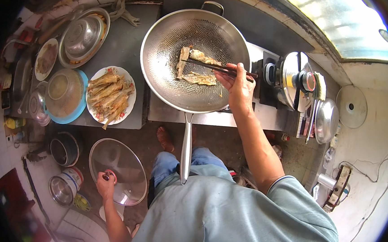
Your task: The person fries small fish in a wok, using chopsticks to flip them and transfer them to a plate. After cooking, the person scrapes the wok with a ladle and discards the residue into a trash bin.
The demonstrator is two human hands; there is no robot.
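Dark chopsticks [207, 65] are gripped in my right hand [237, 84] over the right side of a steel wok [164, 86] with a honeycomb-textured inside. Their tips reach a piece of fried fish [181, 63] at the left of the group. Two more pieces, an upper one [204, 57] and a lower one [199, 78], lie in the wok. Down at the left, my left hand [105, 184] holds a glass lid [126, 166] by its knob, away from the wok. The wok's long metal handle [186, 152] points towards my body.
Left of the wok, a floral plate [133, 106] carries a heap of fried fish. Beyond it stand a blue basin [67, 119] under a strainer-like cover and a large metal bowl [105, 17]. Lids and a brush [320, 85] stand at the right. Pots [62, 150] sit low at the left.
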